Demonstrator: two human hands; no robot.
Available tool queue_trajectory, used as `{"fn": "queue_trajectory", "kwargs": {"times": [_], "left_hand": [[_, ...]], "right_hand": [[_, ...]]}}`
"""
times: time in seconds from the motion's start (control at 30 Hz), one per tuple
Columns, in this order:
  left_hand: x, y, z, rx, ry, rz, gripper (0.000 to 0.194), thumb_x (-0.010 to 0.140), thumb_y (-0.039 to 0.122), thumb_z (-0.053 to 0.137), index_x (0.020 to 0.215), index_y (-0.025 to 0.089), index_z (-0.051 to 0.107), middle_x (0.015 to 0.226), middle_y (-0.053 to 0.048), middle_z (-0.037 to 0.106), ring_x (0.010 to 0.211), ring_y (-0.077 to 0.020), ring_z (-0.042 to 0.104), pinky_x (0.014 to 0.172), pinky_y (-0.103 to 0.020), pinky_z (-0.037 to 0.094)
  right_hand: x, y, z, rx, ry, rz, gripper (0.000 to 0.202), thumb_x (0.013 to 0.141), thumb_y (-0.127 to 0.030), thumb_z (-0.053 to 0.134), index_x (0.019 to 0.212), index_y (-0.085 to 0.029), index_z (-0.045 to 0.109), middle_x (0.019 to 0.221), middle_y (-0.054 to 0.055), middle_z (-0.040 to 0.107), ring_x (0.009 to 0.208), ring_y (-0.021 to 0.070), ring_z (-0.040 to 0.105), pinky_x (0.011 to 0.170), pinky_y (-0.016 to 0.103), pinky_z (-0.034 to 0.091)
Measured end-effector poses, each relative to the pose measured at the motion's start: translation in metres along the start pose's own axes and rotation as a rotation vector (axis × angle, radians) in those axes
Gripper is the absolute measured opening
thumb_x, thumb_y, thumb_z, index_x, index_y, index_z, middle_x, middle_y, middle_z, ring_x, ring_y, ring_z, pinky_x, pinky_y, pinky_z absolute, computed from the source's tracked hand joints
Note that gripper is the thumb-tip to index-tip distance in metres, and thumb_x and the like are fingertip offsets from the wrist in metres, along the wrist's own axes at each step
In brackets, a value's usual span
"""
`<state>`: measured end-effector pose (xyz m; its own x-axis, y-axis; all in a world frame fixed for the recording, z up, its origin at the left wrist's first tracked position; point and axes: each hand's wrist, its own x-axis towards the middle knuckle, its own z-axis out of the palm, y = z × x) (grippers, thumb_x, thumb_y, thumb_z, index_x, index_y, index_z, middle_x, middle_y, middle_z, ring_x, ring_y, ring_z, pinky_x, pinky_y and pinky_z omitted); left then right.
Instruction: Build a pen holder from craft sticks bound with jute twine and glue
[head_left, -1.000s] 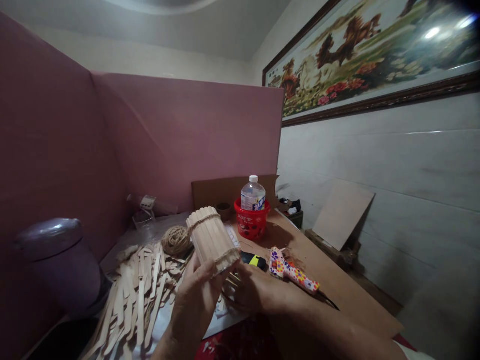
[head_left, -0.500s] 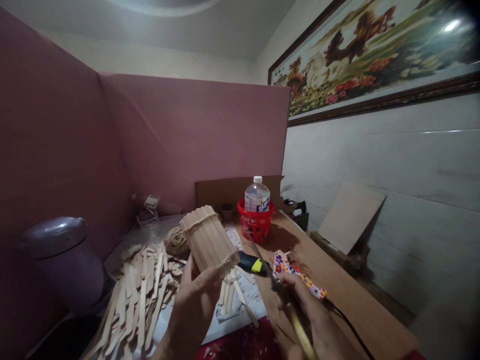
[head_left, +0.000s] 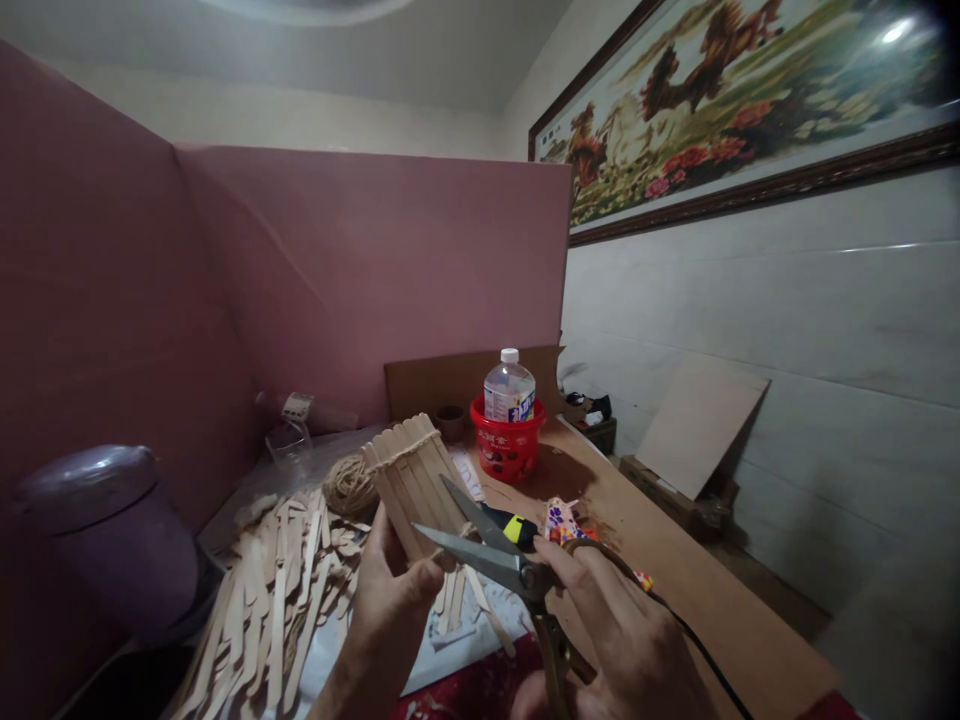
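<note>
My left hand grips the lower end of a holder made of wooden craft sticks, tilted to the left, with twine round its upper and lower ends. In my right hand is a pair of scissors, its handles partly hidden by my fingers. The blades are spread and point left, at the holder's lower end by the twine. Behind the scissors lies a black and yellow tool. A flower-patterned tool with a black cord is partly covered by my right hand.
Loose craft sticks pile up at the left, beside a ball of twine. A red bucket holding a plastic bottle stands at the back. To the far left is a purple lidded bin.
My right hand has turned the scissors leftward and spread the blades, bringing them to the holder's lower end. The holder has tipped slightly in my left hand.
</note>
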<state>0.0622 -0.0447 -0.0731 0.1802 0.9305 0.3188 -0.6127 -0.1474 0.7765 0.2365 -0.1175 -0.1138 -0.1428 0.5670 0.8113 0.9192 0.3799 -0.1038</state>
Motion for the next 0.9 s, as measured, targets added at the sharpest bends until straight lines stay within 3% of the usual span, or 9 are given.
{"fn": "queue_trajectory", "kwargs": {"times": [0.2, 0.4, 0.6, 0.77, 0.9], "left_hand": [[-0.0011, -0.0014, 0.0, 0.012, 0.005, -0.009, 0.08, 0.047, 0.038, 0.086, 0.118, 0.02, 0.053, 0.096, -0.01, 0.069, 0.098, -0.0303, 0.063, 0.086, -0.038, 0.05], [-0.0033, -0.0016, 0.002, 0.001, 0.02, -0.023, 0.08, 0.046, 0.039, 0.086, 0.116, 0.018, 0.054, 0.099, -0.011, 0.068, 0.099, -0.0319, 0.062, 0.087, -0.039, 0.05], [-0.0038, 0.0008, -0.0003, 0.031, 0.015, -0.041, 0.09, 0.045, 0.041, 0.086, 0.124, 0.019, 0.048, 0.096, -0.011, 0.068, 0.098, -0.0321, 0.063, 0.086, -0.039, 0.05], [-0.0045, 0.0034, 0.0007, 0.02, 0.009, -0.035, 0.089, 0.046, 0.04, 0.086, 0.124, 0.019, 0.049, 0.094, -0.011, 0.069, 0.095, -0.0321, 0.064, 0.083, -0.038, 0.051], [-0.0066, 0.0054, 0.0046, 0.004, 0.019, -0.044, 0.085, 0.047, 0.041, 0.086, 0.122, 0.019, 0.05, 0.099, -0.011, 0.068, 0.101, -0.0322, 0.062, 0.084, -0.036, 0.051]], "right_hand": [[-0.0028, 0.0069, 0.0056, 0.02, 0.005, -0.067, 0.065, 0.076, -0.022, 0.05, 0.139, -0.01, 0.035, 0.079, 0.009, 0.056, 0.065, 0.0232, 0.059, 0.055, 0.032, 0.049], [-0.0058, 0.0099, 0.0025, -0.015, -0.021, -0.085, 0.073, 0.073, -0.019, 0.053, 0.142, -0.01, 0.03, 0.082, 0.01, 0.059, 0.067, 0.0243, 0.061, 0.054, 0.031, 0.05], [-0.0017, 0.0071, 0.0001, -0.019, 0.004, -0.043, 0.063, 0.078, -0.029, 0.053, 0.136, -0.01, 0.039, 0.088, 0.013, 0.058, 0.075, 0.0281, 0.061, 0.064, 0.039, 0.052], [-0.0026, 0.0083, 0.0018, -0.071, -0.061, -0.106, 0.056, 0.078, -0.023, 0.052, 0.131, -0.006, 0.041, 0.082, 0.012, 0.058, 0.066, 0.0252, 0.061, 0.055, 0.035, 0.053], [-0.003, 0.009, 0.0025, -0.073, -0.039, -0.119, 0.056, 0.077, -0.016, 0.044, 0.131, -0.006, 0.039, 0.083, 0.014, 0.059, 0.065, 0.0253, 0.061, 0.052, 0.034, 0.052]]}}
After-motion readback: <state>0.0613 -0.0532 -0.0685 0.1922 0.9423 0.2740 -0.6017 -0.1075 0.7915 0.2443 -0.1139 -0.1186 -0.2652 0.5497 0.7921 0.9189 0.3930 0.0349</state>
